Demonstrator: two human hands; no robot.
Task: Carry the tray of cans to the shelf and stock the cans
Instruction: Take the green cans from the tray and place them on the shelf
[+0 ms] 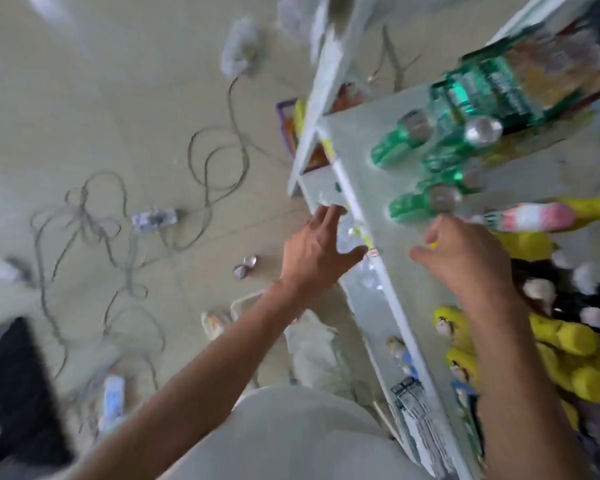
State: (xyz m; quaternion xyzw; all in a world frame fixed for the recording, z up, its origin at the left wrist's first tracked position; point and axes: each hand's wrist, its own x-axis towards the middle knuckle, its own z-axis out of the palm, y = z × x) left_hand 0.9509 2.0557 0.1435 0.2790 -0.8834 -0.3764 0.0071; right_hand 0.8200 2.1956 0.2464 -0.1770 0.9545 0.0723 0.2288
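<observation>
Green aluminium drink cans with silver tops (pixel 426 202) stand on the white shelf board (pixel 368 143), rigid, light, smooth-walled, best gripped around the side. Right hand (pixel 465 261) sits just beside the nearest, fingers curled, contents untellable. Left hand (pixel 317 251) hangs spread and empty.

- White flat shelf (pixel 371 140), right of frame: green metal cans (pixel 400 144) stand at upper right, yellow bottles (pixel 568 344) at lower right.
- Pale floor (pixel 84 98), left of frame: tangled grey cables (pixel 94 223), one small silver can (pixel 246 266).
</observation>
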